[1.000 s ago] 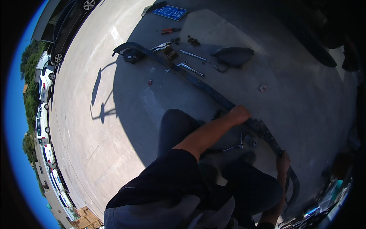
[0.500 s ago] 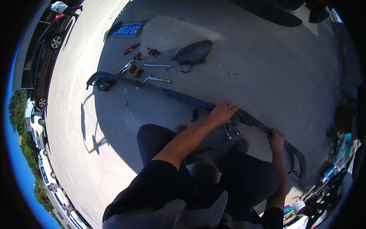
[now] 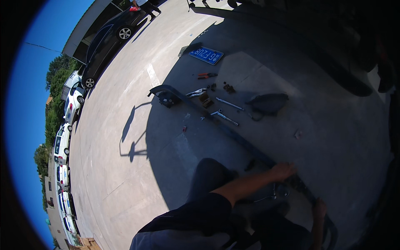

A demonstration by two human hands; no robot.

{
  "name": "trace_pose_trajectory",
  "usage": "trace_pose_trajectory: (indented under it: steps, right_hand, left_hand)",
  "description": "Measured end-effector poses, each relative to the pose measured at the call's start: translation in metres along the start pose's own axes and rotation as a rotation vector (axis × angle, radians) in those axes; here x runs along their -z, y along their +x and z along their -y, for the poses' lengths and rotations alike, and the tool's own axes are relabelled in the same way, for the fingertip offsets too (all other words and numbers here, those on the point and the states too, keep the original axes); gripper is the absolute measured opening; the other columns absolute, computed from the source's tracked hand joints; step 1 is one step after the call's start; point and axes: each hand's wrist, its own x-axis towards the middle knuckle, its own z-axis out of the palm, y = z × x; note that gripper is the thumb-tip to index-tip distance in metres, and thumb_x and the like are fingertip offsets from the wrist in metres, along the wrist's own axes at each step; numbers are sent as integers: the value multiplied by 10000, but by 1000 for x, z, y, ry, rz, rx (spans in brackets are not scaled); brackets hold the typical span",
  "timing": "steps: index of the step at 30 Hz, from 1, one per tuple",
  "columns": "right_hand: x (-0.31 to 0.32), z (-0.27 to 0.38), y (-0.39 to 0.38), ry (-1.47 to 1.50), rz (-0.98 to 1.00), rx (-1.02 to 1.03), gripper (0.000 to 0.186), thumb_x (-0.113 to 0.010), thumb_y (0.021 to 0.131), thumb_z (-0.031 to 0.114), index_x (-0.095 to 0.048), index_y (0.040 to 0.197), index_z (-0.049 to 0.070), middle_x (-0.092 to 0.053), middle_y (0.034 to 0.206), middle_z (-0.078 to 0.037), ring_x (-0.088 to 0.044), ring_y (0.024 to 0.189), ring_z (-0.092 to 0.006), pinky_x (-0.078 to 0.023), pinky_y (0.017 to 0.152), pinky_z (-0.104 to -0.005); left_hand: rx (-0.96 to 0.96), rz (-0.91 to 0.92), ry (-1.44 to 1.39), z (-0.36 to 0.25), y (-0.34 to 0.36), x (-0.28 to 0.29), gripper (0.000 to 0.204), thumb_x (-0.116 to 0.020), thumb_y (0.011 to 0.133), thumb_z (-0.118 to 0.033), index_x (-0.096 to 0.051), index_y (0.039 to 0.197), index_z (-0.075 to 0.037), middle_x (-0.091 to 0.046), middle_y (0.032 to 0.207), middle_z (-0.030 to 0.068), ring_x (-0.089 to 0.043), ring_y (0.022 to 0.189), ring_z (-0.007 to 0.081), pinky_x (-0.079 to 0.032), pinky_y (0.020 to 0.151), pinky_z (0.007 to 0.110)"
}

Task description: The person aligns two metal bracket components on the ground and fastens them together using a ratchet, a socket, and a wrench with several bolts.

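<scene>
While the long dark bar (image 3: 245, 144) ran diagonally to the frame's lower right, the left hand (image 3: 284, 171) and right hand (image 3: 319, 208) clasped it, apparently to steady or position it; the next move likely called for even, paired grips.

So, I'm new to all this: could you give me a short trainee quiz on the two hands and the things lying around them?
1. What do the left hand and right hand both hold?
2. True or false: the orange-handled pliers lie apart from the blue plate.
3. Which hand is nearer those pliers, left or right?

Key: 1. A long dark bar. 2. True. 3. Left.
</scene>
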Motion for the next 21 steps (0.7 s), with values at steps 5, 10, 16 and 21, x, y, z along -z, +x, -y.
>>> trace_pose_trajectory:
  steps: [5, 10, 16, 21]
  right_hand:
    - [6, 8, -13, 29, 131, -5, 289, -715, 854, 148, -614, 1108, 54, -660, 1069, -176, -656, 1002, -359, -550, 854, -490]
    - [-14, -31, -26, -102, -68, 271, 525, -739, 807, 175, -596, 1300, 65, -661, 1214, -196, -628, 1133, -382, -517, 963, -481]
    - [39, 10, 1, 114, -51, 189, 446, -733, 787, 102, -589, 1207, 56, -651, 1010, -185, -641, 962, -403, -520, 817, -515]
    - [39, 8, -13, 152, -113, 174, 287, -681, 793, 58, -554, 1051, 51, -639, 946, -153, -645, 917, -379, -523, 777, -491]
  left_hand:
    - [-79, 238, -6, -1, -16, 16, 820, -860, 760, -239, -447, 1456, -108, -364, 1527, 190, -517, 1245, 386, -492, 1010, 489]
    - [-133, 331, -48, -19, -5, 27, 732, -801, 842, -280, -442, 1449, -84, -340, 1556, 167, -461, 1310, 369, -462, 1049, 479]
    - [-97, 139, 39, 0, -30, 33, 639, -831, 784, -318, -527, 1302, -100, -494, 1302, 103, -523, 1221, 336, -532, 934, 461]
    - [-91, 166, -36, -6, -19, 37, 627, -833, 773, -346, -537, 1280, -126, -499, 1266, 76, -574, 1163, 308, -542, 898, 443]
